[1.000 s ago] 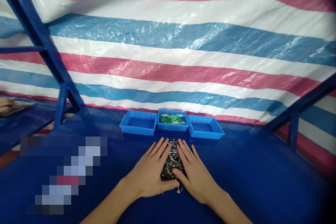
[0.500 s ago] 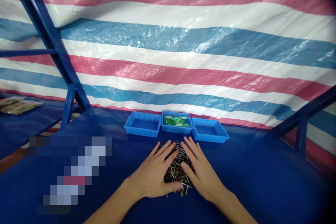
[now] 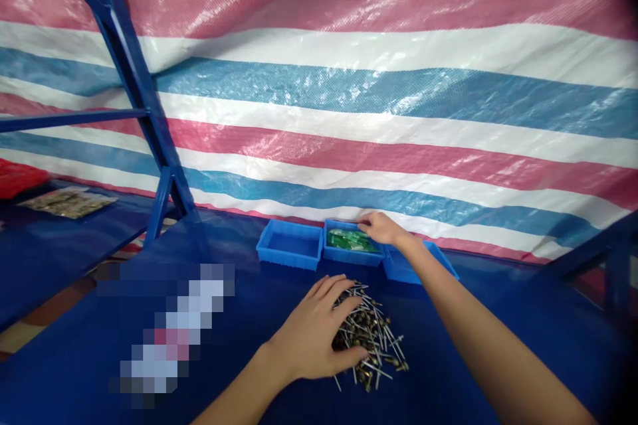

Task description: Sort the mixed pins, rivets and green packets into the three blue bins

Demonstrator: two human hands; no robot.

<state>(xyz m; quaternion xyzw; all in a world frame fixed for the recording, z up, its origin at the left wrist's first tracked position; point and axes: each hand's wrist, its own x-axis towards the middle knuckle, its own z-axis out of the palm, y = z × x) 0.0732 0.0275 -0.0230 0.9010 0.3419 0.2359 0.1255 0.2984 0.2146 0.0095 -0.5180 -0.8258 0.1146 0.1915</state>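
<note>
A loose pile of blind rivets [image 3: 375, 332], with thin silver pins and brownish bodies, lies on the blue table. My left hand [image 3: 321, 329] rests against the pile's left side, fingers spread and thumb over the rivets, holding nothing. My right hand [image 3: 383, 227] reaches to the back right corner of the middle blue bin [image 3: 353, 256]. Its fingers are curled together there; what they grip, if anything, cannot be made out. Green-and-clear plastic packets [image 3: 349, 240] lie inside that bin, just left of and below the right fingertips.
Another blue bin [image 3: 289, 255] stands to the left, and a third blue bin [image 3: 399, 267] is partly behind my right forearm. A blurred-out strip [image 3: 174, 332] lies on the left. Blue metal posts [image 3: 134, 80] and a striped tarp [image 3: 349, 146] rise behind; a red item [image 3: 20, 178] sits far left.
My right hand has left the pile and moved up and away to the middle bin. My left hand stays by the rivets. The view has shifted slightly left.
</note>
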